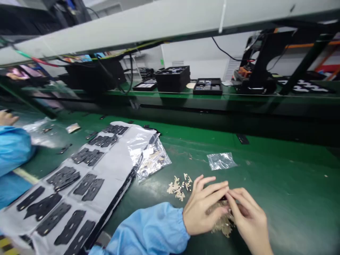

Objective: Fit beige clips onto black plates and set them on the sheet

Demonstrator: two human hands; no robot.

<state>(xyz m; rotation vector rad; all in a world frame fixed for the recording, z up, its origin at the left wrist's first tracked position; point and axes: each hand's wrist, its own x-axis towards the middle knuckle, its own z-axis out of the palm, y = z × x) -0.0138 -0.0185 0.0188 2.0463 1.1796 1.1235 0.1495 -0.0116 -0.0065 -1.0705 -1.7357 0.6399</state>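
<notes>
My left hand [203, 207], in a blue sleeve, curves over a heap of small beige flat parts [224, 226] on the green bench. Its fingers reach toward my right hand [248, 214], and the fingertips of both meet just above the heap. My right thumb and fingers are pinched together there. A dark sliver shows between the hands, but the fingers cover most of it, so its kind cannot be made out. A second, looser scatter of beige parts [179, 186] lies to the left of my left hand.
Left of my hands, a grey sheet [111, 166] carries rows of black flat pieces [70, 226]. A clear bag of parts [154, 161] overlaps its edge. Another clear bag [221, 161] lies beyond my hands. A co-worker's blue sleeve [13, 148] is at far left. Black trays [208, 86] stand on the shelf.
</notes>
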